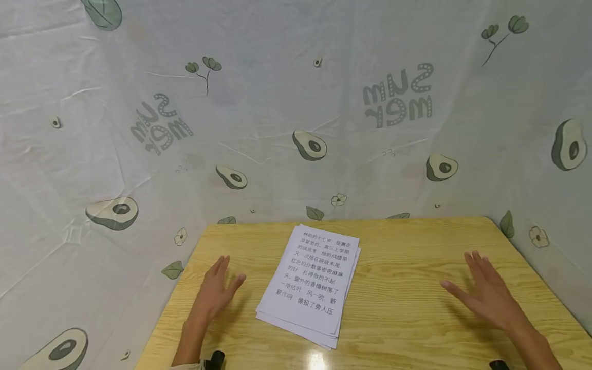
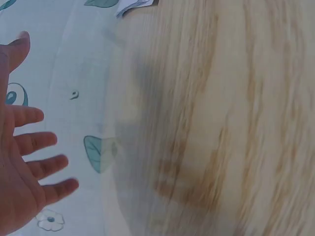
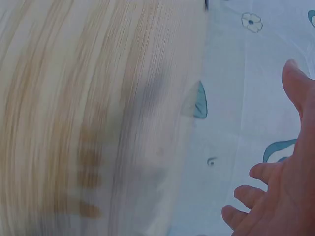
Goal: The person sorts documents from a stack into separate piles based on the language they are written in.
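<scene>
On wooden table (image 1: 402, 282), white printed sheets (image 1: 307, 282), loosely stacked

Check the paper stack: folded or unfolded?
Unfolded: the paper stack lies on the table, its printed top sheet showing whole, with no fold line visible.

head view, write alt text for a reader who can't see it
A slightly uneven stack of paper, the top sheet printed with Chinese text, lies on a wood-grain table between a person's empty left hand and right hand. Behind is pale avocado-print fabric.
</scene>
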